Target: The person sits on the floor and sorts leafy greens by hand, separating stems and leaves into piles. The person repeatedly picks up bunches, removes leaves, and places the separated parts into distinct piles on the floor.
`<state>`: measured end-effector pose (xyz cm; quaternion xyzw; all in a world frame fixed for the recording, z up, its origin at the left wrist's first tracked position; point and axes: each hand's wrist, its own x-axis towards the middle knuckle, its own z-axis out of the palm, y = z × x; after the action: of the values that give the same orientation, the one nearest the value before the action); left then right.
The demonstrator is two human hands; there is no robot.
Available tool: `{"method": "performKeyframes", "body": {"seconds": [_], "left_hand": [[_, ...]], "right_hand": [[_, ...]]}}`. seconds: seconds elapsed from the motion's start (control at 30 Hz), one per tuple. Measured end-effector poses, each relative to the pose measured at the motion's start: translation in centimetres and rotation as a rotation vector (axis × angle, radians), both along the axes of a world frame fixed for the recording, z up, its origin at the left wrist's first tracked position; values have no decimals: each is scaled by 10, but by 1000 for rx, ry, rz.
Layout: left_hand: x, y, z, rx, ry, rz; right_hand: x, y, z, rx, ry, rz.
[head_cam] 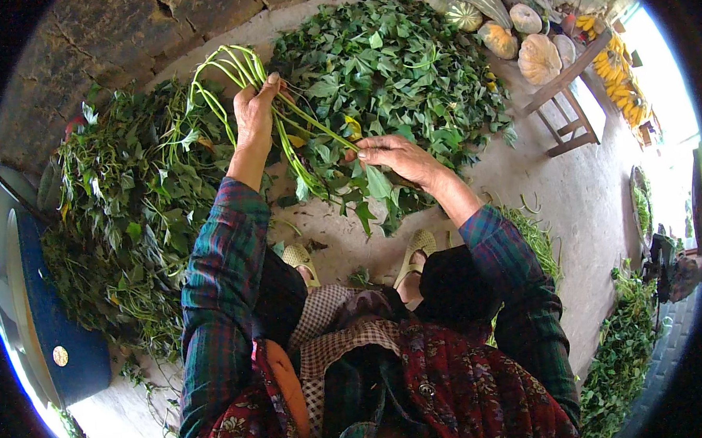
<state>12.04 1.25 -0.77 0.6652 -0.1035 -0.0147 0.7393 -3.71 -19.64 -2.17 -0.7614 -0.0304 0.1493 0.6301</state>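
Note:
My left hand (255,114) grips a bunch of long green vine stems (227,66), which arch out beyond the thumb to the left and trail down to the right. Between the thumb and fingers of my right hand (404,161) is the lower part of a stem, with green leaves (379,182) hanging under it. The stem runs straight from one hand to the other. Both hands are over the near edge of a large heap of loose green leaves (379,65). Left of my left arm lies a tangled pile of leafy vines (143,169).
Pumpkins (538,58) and other squashes sit at the back right, near a wooden stool (570,115) and yellow bananas (618,81). A blue container (68,325) stands at the left. Stripped stems (531,234) lie beside my right arm; more greenery (620,336) is farther right.

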Motion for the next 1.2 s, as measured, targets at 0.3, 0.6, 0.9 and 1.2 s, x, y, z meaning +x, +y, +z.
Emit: {"method": "performKeyframes", "body": {"seconds": [0.3,0.6,0.9,1.2], "left_hand": [[0,-7,-10,179,-3,-6],[-20,-16,2,-16,104,-233],[-7,-4,-10,-196,200,-220],[-14,-7,-7,-58,214,-221]], "right_hand": [[-11,26,15,-326,-212,-150],[-19,26,23,-602,-368,-45],[-32,37,15,-593,-460,12],[-30,37,15,-716,-550,-45]]}}
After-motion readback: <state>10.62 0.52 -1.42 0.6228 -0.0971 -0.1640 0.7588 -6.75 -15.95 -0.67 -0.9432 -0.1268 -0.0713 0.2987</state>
